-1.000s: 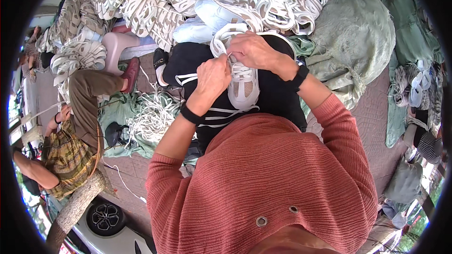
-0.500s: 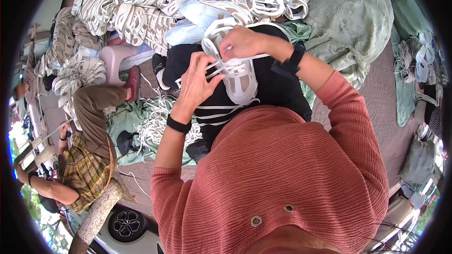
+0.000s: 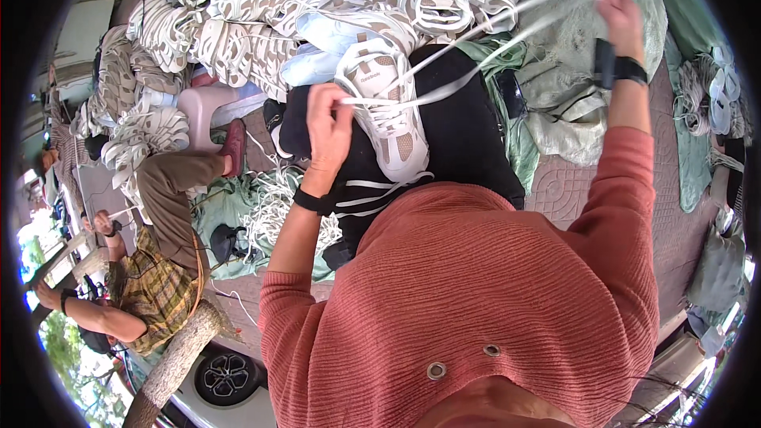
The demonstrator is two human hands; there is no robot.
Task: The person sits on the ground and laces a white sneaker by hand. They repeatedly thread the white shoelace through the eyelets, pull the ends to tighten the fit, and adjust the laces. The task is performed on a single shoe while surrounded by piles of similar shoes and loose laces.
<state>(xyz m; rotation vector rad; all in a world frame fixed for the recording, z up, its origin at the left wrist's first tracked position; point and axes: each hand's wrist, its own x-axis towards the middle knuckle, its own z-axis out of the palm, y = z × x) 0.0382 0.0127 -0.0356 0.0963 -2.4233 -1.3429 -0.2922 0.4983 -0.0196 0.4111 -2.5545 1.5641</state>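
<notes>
A white and beige sneaker (image 3: 406, 140) rests on the black cloth (image 3: 468, 139) over my lap, its toe pointing toward me. White shoelace (image 3: 454, 89) is threaded across its front and runs out from it in long strands. My left hand (image 3: 328, 128) is closed beside the shoe's left edge, pinching lace at the fingertips. Far out to the right and raised, my right hand (image 3: 620, 16) is closed round the lace strands, slightly blurred. Those strands stretch from the shoe toward that hand. What lies inside the right fingers is partly hidden.
Piled sneakers (image 3: 230, 43) fill the far side, with pale blue soles (image 3: 321, 40) beyond my shoe. A tangle of white laces (image 3: 279, 210) lies at left near a pink stool (image 3: 198, 115) and a seated co-worker (image 3: 162, 289). Pale sacks (image 3: 571, 71) stand at right.
My right hand has swung from the shoe up and out to the right, drawing lace strands along. My left hand has shifted slightly, its fingers now closed beside the shoe.
</notes>
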